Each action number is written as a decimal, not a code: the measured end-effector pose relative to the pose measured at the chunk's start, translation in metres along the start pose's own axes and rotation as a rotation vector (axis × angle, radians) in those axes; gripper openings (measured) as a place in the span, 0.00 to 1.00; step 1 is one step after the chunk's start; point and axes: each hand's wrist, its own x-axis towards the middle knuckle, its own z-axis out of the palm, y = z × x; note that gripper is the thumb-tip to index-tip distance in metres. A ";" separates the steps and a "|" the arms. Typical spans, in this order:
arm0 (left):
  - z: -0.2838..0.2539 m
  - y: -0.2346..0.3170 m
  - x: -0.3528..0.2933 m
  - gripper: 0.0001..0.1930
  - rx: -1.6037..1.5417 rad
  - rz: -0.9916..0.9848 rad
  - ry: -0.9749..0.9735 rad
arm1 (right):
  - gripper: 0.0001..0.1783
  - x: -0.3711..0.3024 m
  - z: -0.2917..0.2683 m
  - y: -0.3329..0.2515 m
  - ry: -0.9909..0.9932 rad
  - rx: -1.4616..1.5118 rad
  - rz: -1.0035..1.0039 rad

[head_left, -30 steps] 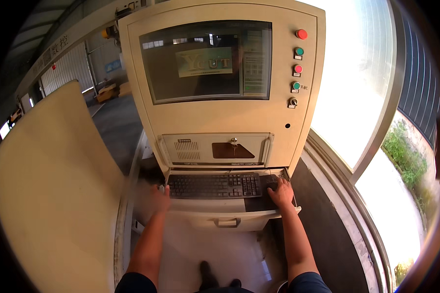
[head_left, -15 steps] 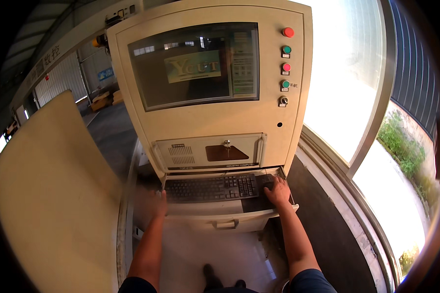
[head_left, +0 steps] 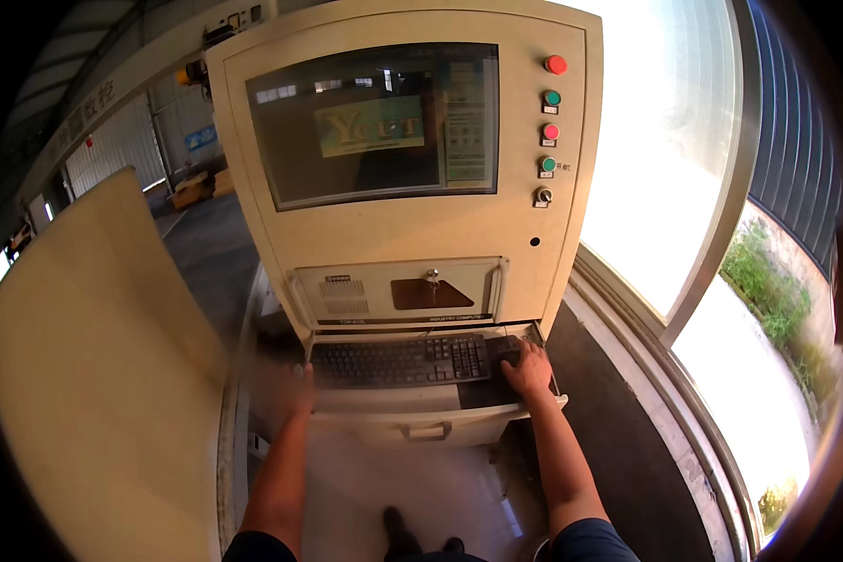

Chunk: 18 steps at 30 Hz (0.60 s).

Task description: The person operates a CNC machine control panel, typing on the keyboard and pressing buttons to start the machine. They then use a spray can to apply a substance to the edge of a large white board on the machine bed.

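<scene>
My right hand (head_left: 530,372) rests over a black computer mouse (head_left: 509,350) at the right end of a pulled-out keyboard drawer (head_left: 389,401), its fingers curved round it. A black keyboard (head_left: 393,362) lies beside the mouse, and neither hand is on its keys. At the drawer's left edge is my left hand (head_left: 290,386), smeared and dim; its fingers cannot be made out. Above the drawer stands a beige control cabinet (head_left: 393,229) with a lit screen (head_left: 370,131) behind dark glass.
Red and green buttons (head_left: 554,98) and a switch run down the cabinet's right side. A small lock with a key (head_left: 432,274) sits on the computer panel below. A large curved beige panel (head_left: 103,375) stands at left, and a bright window (head_left: 665,140) at right.
The view has shifted slightly, moving the cabinet and drawer a little in the picture. My right hand stays on the mouse; my left stays by the drawer's left edge, blurred in both frames.
</scene>
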 end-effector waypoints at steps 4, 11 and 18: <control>-0.029 0.027 -0.010 0.29 -0.046 -0.081 -0.087 | 0.35 0.000 -0.005 -0.002 -0.021 0.024 0.044; -0.019 0.017 -0.006 0.28 -0.053 -0.073 -0.076 | 0.36 0.001 -0.001 0.000 -0.041 -0.001 0.056; -0.013 0.011 -0.004 0.33 -0.028 -0.081 -0.067 | 0.34 0.001 0.002 0.001 -0.007 0.027 0.015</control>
